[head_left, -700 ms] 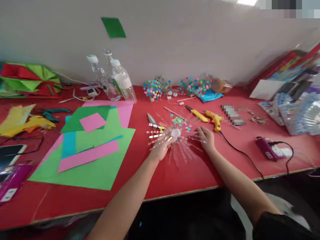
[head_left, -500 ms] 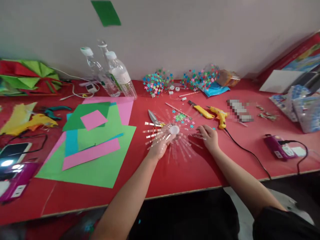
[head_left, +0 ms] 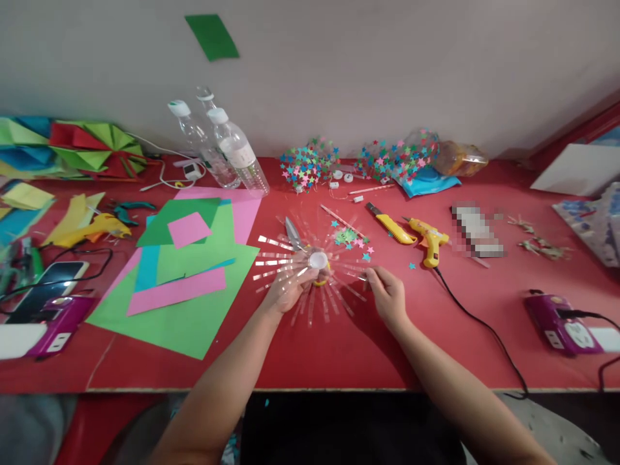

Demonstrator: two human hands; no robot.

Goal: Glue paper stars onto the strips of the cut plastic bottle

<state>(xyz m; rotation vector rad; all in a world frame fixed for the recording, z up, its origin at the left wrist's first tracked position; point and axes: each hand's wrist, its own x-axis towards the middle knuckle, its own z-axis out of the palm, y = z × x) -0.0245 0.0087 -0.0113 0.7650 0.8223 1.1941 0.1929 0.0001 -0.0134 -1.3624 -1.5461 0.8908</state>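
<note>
The left hand point(head_left: 285, 290) grasps the fringed clear plastic piece point(head_left: 318, 260) close to its white round centre, thumb on top, above the red table point(head_left: 339, 352). To the right of that piece, the right hand point(head_left: 387, 296) has its thumb and forefinger closed on the tip of one of the thin strips (they fan out on all sides, like rays).

Just beyond the fringed clear plastic piece lie scissors point(head_left: 293, 234), blades showing and the rest partly covered. Beyond it and slightly right are a pink striped straw point(head_left: 343, 221) and a small pile of star confetti point(head_left: 347, 236). Farther right of it lie a yellow box cutter point(head_left: 393, 226) and a yellow glue gun point(head_left: 429, 242) with a black cord. Left of it, pink, blue and green paper sheets point(head_left: 194, 329) overlap; beyond it and to the left, clear plastic bottles point(head_left: 239, 155) stand near the wall.
</note>
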